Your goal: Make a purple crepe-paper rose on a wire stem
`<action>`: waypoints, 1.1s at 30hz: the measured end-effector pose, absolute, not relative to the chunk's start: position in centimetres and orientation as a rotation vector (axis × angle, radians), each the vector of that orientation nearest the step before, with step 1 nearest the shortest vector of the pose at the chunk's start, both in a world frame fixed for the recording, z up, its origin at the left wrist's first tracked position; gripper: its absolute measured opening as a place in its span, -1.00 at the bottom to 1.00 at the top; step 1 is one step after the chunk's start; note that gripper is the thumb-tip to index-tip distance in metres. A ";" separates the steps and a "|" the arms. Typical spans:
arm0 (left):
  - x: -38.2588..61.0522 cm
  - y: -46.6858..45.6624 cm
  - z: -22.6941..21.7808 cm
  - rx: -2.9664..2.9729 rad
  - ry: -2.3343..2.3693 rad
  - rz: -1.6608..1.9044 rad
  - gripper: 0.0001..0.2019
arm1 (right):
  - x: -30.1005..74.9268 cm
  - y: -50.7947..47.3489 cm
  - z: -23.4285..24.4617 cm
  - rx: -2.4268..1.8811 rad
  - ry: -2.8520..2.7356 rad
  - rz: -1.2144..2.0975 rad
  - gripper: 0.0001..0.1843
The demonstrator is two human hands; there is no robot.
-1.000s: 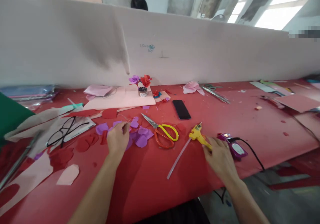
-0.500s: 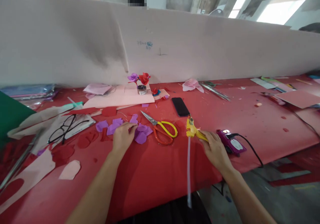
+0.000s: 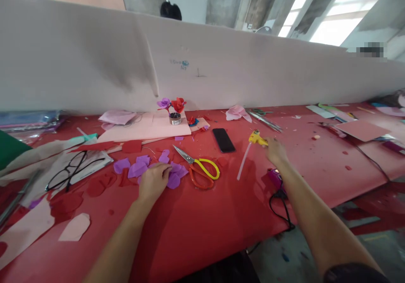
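My right hand (image 3: 276, 153) is closed on the handle end of a yellow hot glue gun (image 3: 257, 138). A long whitish glue stick (image 3: 244, 160) sticks out of the gun's back and slants down toward me. My left hand (image 3: 155, 179) is held in a pinch over loose purple paper petals (image 3: 174, 179); whatever its fingertips hold is too small to make out. Between the hands lie scissors (image 3: 201, 169) with one yellow and one red handle, blades partly apart. A purple device with a black cord (image 3: 275, 179) sits beneath my right forearm, partly hidden.
A small pot (image 3: 175, 119) with purple and red paper flowers stands on pink sheets (image 3: 136, 127) at the back. A black phone (image 3: 223, 140) lies mid-table. Eyeglasses (image 3: 71, 171), red scraps and a pink cutout (image 3: 75, 227) are at left. A white partition (image 3: 247, 72) borders the far side.
My right hand has carried the glue gun away from me and to the right, and the glue stick has swung to a slant. My left hand stays pinched by the purple petals. The view has shifted slightly.
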State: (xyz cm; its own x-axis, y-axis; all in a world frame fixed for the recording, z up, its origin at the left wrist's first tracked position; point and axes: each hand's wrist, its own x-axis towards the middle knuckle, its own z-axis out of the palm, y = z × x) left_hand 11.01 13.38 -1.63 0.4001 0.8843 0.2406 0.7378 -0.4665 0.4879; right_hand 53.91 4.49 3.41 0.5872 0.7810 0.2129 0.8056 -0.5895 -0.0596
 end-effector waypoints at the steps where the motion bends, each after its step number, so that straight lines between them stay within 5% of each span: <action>1: 11.0 13.4 -1.5 2.372 1.427 0.678 -0.73 | 54.4 5.1 3.3 -2.700 -1.303 -0.224 -0.61; 10: 11.0 13.4 -1.8 2.398 1.414 0.676 -0.73 | 54.2 5.4 1.1 -2.832 -1.185 0.025 -0.57; 20: 10.8 13.8 -2.1 2.381 1.410 0.739 -0.73 | 54.8 1.0 8.1 -2.644 -1.127 0.031 -0.65; 24: 10.9 13.9 -2.2 2.336 1.433 0.772 -0.73 | 50.4 3.9 6.9 -2.442 -1.219 0.100 -0.65; 33: 11.0 13.2 -1.3 2.333 1.560 0.715 -0.75 | 43.3 14.4 -0.3 -2.419 -1.148 0.201 -0.07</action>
